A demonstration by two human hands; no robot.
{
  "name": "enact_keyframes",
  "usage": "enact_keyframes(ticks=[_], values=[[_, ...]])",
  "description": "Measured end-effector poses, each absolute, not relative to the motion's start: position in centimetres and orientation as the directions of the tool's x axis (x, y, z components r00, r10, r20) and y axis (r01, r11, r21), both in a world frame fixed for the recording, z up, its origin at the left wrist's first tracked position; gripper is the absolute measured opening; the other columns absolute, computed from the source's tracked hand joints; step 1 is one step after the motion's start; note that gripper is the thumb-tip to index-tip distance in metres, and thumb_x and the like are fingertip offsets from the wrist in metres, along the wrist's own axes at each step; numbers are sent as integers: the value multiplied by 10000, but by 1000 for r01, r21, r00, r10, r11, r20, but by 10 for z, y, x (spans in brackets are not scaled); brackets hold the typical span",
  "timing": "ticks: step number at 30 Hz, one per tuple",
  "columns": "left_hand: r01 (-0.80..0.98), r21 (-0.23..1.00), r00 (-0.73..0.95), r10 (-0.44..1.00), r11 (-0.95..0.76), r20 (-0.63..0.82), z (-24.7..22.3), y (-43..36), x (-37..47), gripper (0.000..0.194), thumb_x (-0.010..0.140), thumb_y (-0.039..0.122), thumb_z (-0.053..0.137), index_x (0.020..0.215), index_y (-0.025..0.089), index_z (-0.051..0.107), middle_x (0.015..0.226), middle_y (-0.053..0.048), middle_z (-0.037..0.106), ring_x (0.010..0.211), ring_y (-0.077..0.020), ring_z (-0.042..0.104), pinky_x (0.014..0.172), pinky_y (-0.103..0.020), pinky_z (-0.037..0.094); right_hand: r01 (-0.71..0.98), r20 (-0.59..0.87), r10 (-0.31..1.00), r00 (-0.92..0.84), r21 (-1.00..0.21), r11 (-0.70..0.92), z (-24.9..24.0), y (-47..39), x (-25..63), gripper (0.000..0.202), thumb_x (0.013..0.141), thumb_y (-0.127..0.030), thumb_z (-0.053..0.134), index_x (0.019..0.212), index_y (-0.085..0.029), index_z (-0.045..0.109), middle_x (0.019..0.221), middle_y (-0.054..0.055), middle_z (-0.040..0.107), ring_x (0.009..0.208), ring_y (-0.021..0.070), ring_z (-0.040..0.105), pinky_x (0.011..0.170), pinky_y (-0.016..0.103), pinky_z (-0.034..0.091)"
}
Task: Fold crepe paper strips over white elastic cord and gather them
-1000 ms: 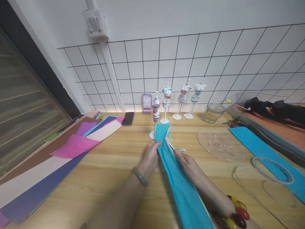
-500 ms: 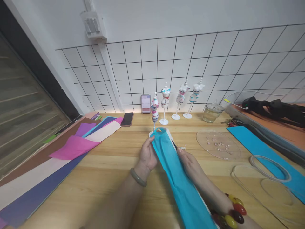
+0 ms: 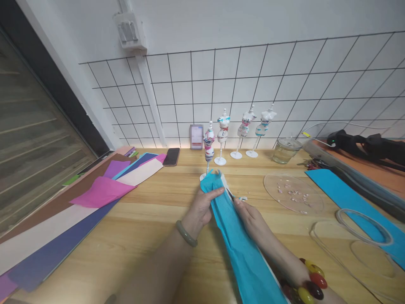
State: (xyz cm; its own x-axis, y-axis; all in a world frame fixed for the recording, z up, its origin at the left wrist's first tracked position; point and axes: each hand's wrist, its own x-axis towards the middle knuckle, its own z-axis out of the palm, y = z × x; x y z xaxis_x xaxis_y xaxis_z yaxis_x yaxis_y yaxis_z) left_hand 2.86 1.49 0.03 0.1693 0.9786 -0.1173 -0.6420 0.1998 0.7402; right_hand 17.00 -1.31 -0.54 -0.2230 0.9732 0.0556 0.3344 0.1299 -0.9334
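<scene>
A long strip of turquoise crepe paper (image 3: 243, 253) slants up the table, with a white layer showing along its right edge. My left hand (image 3: 202, 207) grips it near its far end, thumb lying across the top face. That end looks cut or torn into uneven points. Along the right edge, my right hand (image 3: 248, 215) is closed on a thin dark pointed tool (image 3: 230, 194); most of it is hidden, so I cannot tell its kind. Small white and blue scraps (image 3: 242, 198) lie beside the tool's tip.
Several white mini dress forms (image 3: 222, 131) stand behind the paper. A phone (image 3: 171, 156) and coloured paper sheets (image 3: 101, 192) lie left. To the right are a clear disc with small gems (image 3: 274, 190), a glass jar (image 3: 285, 152), blue paper (image 3: 335, 190) and coiled cord (image 3: 363, 226).
My left thumb has moved from the paper's left edge onto its top face, nearer the right edge. The far end, curled in a loop before, now shows separate points.
</scene>
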Motion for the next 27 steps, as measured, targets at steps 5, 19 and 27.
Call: enact_keyframes(ticks=[5,19,27], values=[[-640,750,116,986,165,-118,4,13,32,415,557,203,758,953,174,637,797,-38,678,680,-171,617,732,-331,474,271,36,974,-225,-957,98,1,-17,168,456,849,-517,327,773,-166,608,791,37,641,769,198,546,747,301,425],[-644,749,146,986,158,-82,3,4,42,353,595,191,736,931,164,629,796,-41,667,686,-164,614,736,-325,479,178,9,984,-179,-983,41,9,-20,167,431,823,-505,378,910,-173,639,989,69,664,936,222,567,856,327,420],[-632,758,108,987,160,-119,3,3,43,282,572,197,745,831,156,644,749,-39,665,659,-173,611,698,-331,482,265,22,990,-138,-962,58,1,-18,169,442,817,-534,360,842,-188,635,943,74,660,902,225,560,787,310,443]])
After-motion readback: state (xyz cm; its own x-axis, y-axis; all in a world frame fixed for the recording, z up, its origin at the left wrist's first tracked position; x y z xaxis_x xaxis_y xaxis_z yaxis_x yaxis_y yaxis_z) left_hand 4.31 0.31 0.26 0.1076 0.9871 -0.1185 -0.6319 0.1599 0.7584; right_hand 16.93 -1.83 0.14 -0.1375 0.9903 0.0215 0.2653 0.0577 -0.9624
